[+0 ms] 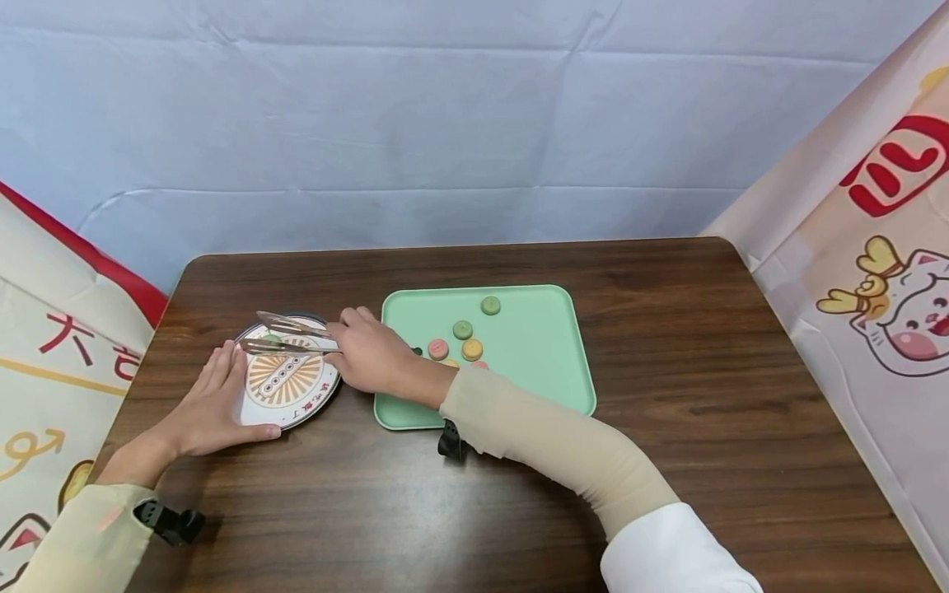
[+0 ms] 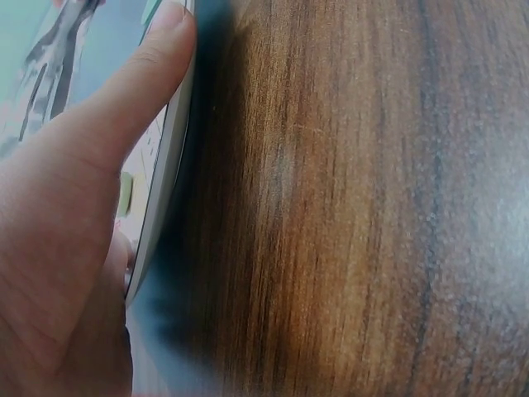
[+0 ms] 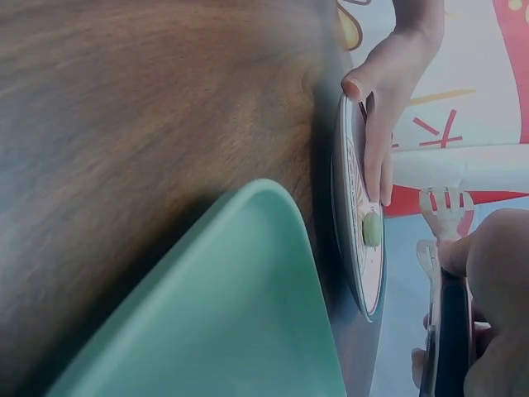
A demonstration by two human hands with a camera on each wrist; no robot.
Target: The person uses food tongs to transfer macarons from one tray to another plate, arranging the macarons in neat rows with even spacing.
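Observation:
My right hand (image 1: 366, 350) grips metal serving tongs (image 1: 285, 348), whose forked ends reach left over a round white plate (image 1: 315, 391). In the right wrist view the two ends of the tongs (image 3: 447, 217) stand apart and above the plate, with nothing visible between them. A green macaron (image 3: 372, 229) lies on that plate; from the head view the tongs partly cover it. My left hand (image 1: 208, 403) touches the plate's near left rim, fingers straight and thumb spread along the front edge.
Right of the plate, a mint green tray (image 1: 537, 362) holds green macarons (image 1: 490, 305), a pink one (image 1: 438, 349) and a yellow one (image 1: 471, 350). Others are partly hidden under my right forearm. Both stand on a brown wooden table (image 1: 667, 346) with a pale cloth (image 1: 445, 123) behind.

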